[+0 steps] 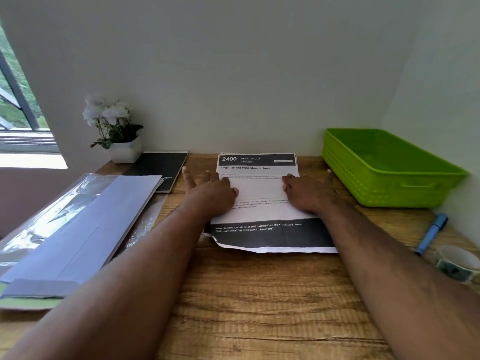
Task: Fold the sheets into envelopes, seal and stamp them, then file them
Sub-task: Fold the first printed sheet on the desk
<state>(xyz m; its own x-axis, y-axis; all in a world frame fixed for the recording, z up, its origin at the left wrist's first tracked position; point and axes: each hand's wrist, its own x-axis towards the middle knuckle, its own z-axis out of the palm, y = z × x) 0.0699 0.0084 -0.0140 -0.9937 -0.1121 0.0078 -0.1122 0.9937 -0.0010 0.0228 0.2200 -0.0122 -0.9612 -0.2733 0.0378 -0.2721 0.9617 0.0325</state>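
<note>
A stack of printed sheets (259, 193) lies in the middle of the wooden desk (259, 294), white with black bands at top and bottom. My left hand (210, 190) lies flat on the stack's left edge, fingers spread. My right hand (309, 192) lies flat on the right edge. A pile of pale grey envelopes (85, 224) rests at the left on a clear plastic wrapper. At the far right lie a blue pen (432, 233) and a roll of stickers (458, 263).
A green plastic basket (389, 175) stands at the back right against the wall. A black notebook (158, 170) and a white pot of white flowers (117, 131) sit at the back left. A window is at the far left.
</note>
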